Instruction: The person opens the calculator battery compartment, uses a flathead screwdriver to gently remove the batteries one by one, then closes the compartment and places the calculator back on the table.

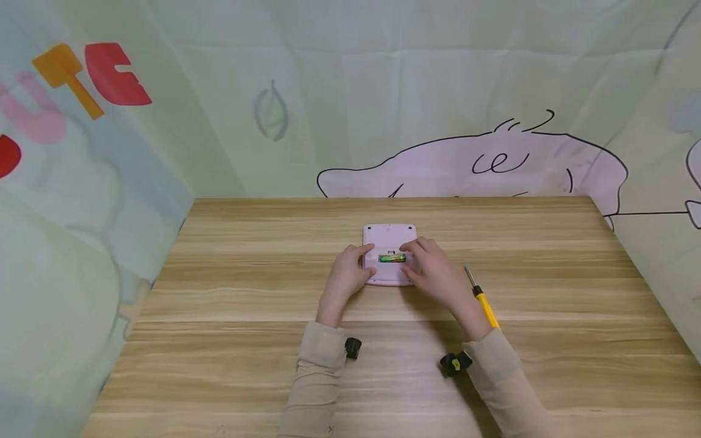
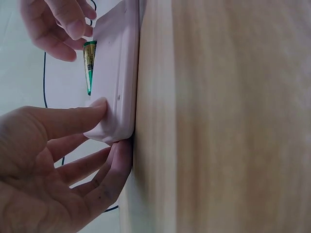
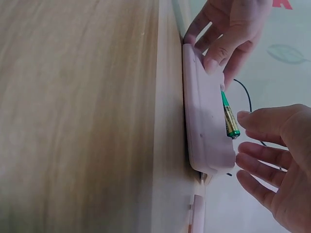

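Note:
A flat pink plastic device (image 1: 389, 277) lies on the table with screw holes in its upper corners. One green-and-gold battery (image 1: 392, 258) sits at its middle; in the right wrist view the battery (image 3: 230, 116) tilts, one end sticking up out of the device. My left hand (image 1: 348, 272) grips the device's left edge, thumb on the upper face and fingers against the side. Beside the battery's raised end is my right hand (image 1: 435, 271), its fingers loosely bent and apart, holding nothing. Whether a right fingertip touches the device cannot be told.
A screwdriver (image 1: 484, 304) with a yellow handle lies on the wooden table (image 1: 246, 365), right of my right hand. Near the bottom of the right wrist view shows a small pink piece (image 3: 198, 213). A printed cloth (image 1: 339, 91) hangs behind the table.

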Demonstrator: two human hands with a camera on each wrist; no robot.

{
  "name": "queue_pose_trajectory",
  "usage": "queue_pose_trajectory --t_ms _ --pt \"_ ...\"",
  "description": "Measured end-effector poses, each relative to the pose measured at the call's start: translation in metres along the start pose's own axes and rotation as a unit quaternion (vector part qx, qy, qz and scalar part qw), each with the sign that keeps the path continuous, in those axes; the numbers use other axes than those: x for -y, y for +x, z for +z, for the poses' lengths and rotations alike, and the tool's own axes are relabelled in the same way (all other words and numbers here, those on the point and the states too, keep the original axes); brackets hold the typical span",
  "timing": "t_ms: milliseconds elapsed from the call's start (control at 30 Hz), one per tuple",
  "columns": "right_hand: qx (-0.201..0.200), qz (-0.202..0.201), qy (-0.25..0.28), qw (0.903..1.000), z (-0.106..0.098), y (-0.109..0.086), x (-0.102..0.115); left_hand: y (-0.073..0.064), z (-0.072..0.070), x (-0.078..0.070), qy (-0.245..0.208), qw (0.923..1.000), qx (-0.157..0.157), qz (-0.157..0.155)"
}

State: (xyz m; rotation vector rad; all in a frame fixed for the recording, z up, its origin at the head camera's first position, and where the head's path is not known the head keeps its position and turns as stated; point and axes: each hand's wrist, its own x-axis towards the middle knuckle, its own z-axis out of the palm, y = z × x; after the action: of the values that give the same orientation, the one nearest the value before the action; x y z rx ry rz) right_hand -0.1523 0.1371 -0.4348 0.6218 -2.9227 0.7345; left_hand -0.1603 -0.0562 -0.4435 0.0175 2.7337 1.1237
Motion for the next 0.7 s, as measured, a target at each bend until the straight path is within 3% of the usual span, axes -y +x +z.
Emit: queue_pose_trajectory --t_ms 433,700 --pt "-0.008 -0.028 -0.029 0.9992 0.007 0.008 0.002 -0.001 -0.001 0.0 -0.002 1.0 -0.002 0.001" --pt "-0.021 -0.064 -0.072 0.9952 0.012 0.013 0.003 -0.001 -0.001 0.0 -0.002 0.9999 -0.005 0.01"
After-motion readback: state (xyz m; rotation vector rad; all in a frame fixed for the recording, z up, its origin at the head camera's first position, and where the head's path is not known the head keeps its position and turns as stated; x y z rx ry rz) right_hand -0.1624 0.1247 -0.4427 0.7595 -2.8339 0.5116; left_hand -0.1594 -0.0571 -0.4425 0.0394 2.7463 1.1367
